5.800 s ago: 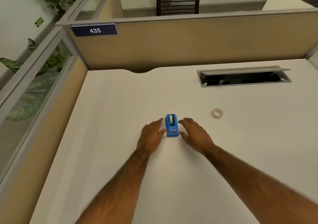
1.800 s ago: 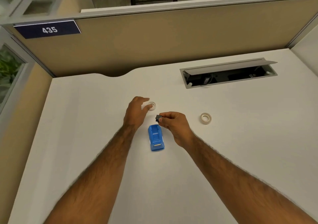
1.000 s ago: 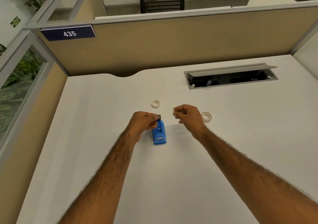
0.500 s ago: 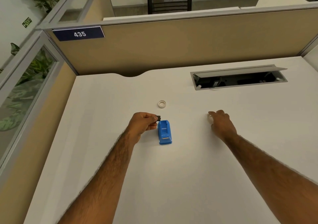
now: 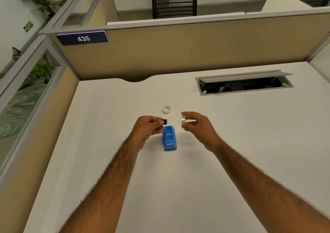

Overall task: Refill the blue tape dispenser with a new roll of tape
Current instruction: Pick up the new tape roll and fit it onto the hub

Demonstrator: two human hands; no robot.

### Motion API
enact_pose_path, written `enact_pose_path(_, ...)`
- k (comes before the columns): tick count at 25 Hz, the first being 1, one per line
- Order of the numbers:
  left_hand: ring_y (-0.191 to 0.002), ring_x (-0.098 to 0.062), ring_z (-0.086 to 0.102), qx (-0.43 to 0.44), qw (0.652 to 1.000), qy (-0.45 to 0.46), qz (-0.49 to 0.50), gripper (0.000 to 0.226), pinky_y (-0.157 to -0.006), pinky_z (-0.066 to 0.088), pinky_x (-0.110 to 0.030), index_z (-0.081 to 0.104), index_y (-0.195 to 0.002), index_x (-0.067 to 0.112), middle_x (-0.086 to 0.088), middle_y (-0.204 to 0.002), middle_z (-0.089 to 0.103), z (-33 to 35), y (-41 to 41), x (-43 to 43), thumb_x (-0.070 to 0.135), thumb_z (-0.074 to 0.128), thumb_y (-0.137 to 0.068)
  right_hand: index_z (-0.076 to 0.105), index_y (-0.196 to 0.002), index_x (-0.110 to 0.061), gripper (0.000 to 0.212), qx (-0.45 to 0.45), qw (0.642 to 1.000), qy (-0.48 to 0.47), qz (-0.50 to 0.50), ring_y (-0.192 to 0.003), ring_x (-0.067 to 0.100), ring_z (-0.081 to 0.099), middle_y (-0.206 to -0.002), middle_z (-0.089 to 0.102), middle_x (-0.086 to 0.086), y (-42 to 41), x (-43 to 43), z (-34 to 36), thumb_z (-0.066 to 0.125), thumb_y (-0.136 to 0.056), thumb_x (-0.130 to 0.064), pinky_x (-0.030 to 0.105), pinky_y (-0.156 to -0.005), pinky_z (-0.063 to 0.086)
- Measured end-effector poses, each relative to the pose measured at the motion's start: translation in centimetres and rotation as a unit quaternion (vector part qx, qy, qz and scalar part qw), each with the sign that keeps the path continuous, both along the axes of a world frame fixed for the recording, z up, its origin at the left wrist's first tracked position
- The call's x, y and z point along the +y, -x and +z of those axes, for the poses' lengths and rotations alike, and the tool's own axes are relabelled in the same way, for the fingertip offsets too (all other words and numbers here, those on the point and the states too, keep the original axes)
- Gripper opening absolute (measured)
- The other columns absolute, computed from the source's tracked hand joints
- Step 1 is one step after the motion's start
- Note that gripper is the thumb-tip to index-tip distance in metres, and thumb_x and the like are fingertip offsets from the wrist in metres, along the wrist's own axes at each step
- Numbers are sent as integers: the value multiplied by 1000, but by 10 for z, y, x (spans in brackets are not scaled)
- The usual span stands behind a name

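Note:
The blue tape dispenser (image 5: 169, 138) lies on the white desk (image 5: 107, 107) between my hands, with no roll in it. My left hand (image 5: 149, 128) pinches a small black spindle (image 5: 164, 121) just above the dispenser's far end. My right hand (image 5: 197, 125) holds a whitish roll of tape (image 5: 183, 120) on edge between thumb and fingers, a little right of the spindle and above the desk. A thin white tape ring (image 5: 166, 109) lies flat on the desk just beyond both hands.
An open cable tray (image 5: 244, 84) is sunk into the desk at the back right. A tan partition (image 5: 178, 50) with a "435" plate closes the far side, and a glass panel (image 5: 26, 93) runs along the left.
My right hand reached right to the roll lying on the desk, picked it up and brought it back toward the dispenser. My left hand kept holding the spindle.

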State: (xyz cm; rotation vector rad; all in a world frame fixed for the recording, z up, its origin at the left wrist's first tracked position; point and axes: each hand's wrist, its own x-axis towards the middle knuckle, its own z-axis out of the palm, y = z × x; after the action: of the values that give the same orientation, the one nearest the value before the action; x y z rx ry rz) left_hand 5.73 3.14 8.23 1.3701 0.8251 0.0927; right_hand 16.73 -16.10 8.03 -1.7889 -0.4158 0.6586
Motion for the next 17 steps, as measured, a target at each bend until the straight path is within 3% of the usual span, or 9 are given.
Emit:
enact_pose_path(7, -93, -26, 74, -31, 999, -7, -27, 20, -83, 60, -35, 72, -108, 2, -15, -100, 75, 12, 2, -8, 7, 70, -88, 62, -126, -22, 45, 25, 997, -60, 39, -97, 12, 72, -125, 66, -3, 28, 27, 23, 71, -85, -4, 24, -85, 57)
enact_pose_path(14, -90, -24, 75, -33, 999, -19, -22, 17, -74, 60, -27, 73, -105, 6, -11, -97, 76, 20, 6, -8, 8, 71, -88, 61, -126, -20, 47, 26, 997, -51, 43, -106, 19, 68, -130, 63, 2, 30, 30, 30, 72, -84, -1, 36, -93, 57)
enact_pose_path(17, -90, -24, 75, -30, 999, -27, -37, 18, -77, 61, -30, 73, -105, 6, -12, -98, 76, 22, 6, -10, 9, 71, -88, 61, -125, -19, 46, 26, 997, -53, 47, -106, 22, 68, -126, 65, 3, 30, 30, 30, 73, -84, -2, 41, -94, 56)
